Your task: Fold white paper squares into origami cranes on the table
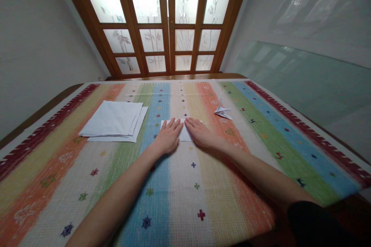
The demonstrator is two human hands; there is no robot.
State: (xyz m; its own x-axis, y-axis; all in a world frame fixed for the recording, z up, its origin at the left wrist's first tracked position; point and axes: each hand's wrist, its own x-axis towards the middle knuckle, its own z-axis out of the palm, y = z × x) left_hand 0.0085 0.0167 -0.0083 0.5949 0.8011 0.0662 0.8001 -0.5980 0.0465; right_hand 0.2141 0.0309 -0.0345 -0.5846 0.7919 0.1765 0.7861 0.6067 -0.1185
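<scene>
- Sheet [186,135]: I have it lying on the bench [232,76], about midway between the left and right edges and well in from the far edge. It is white, and its near side shows between the two palms.
- Left hand [169,136]: I see it laid over the left part of the sheet, back up, fingers stretched toward the far edge. It is unclenched and flat, pressing or resting; how hard, I can't tell.
- Right hand [198,131]: it covers the right part of the sheet, fingers extended and slanting in toward the left hand, likewise flat and unclenched. The fingertips of both hands come close together at the sheet's far side.
- Stack [111,119]: I make out several white papers toward the far left corner, loosely piled, the lowest jutting out on the right and near sides.
- Figure [222,112]: a small, pointed piece of folded white paper sits between the right hand and the right edge, nearer the far edge than the hand is.
- Cloth [185,185]: striped and patterned, it lies under all of these, leaving a wooden rim bare along the far edge.
- Doors [197,27]: I see wood frames and frosted panes beyond the far edge.
</scene>
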